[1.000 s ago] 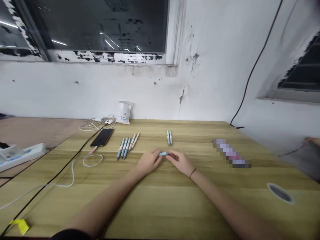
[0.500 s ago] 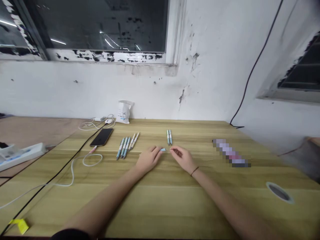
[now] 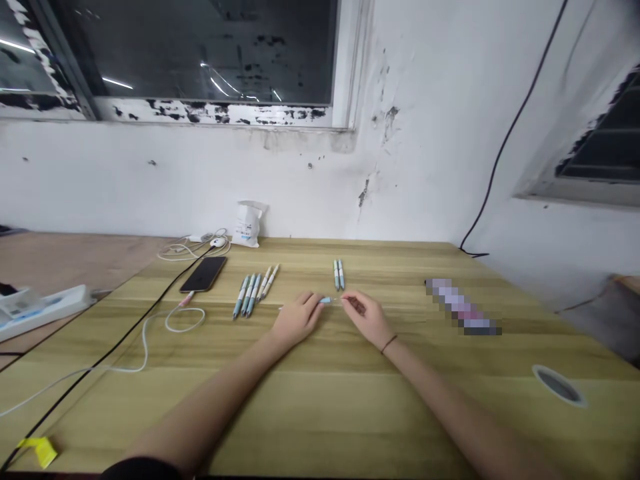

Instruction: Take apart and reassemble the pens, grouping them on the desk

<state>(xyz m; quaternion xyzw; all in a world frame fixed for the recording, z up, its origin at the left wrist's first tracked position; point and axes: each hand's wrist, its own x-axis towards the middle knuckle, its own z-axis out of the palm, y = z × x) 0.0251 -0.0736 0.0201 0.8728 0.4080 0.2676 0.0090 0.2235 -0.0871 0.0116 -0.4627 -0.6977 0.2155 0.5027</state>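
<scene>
My left hand [image 3: 299, 316] is closed around a light blue pen [image 3: 325, 300], which lies level near the tabletop; its blue end sticks out past the thumb and most of it is under the fingers. Facing it, my right hand [image 3: 367, 315] pinches a thin pale pen part [image 3: 338, 299] between thumb and fingertip, in line with the pen's end. Whether that part is a refill or a spring is too small to tell. Just beyond the hands lie two pens [image 3: 339, 274] side by side. Left of my left hand are several blue-and-white pens [image 3: 249, 295] and two paler pens [image 3: 269, 282].
On the wooden table [image 3: 320, 413] a phone [image 3: 204, 274] lies plugged into a white cable [image 3: 146, 333]. A white packet [image 3: 248, 225] stands by the wall. To the right are a blurred-out long object [image 3: 463, 307] and a round cable hole [image 3: 559, 385]. A power strip [image 3: 50, 310] sits far left.
The gap between the pen's end and my right fingertips is slightly wider, with the right hand shifted a touch to the right. All else stays in place.
</scene>
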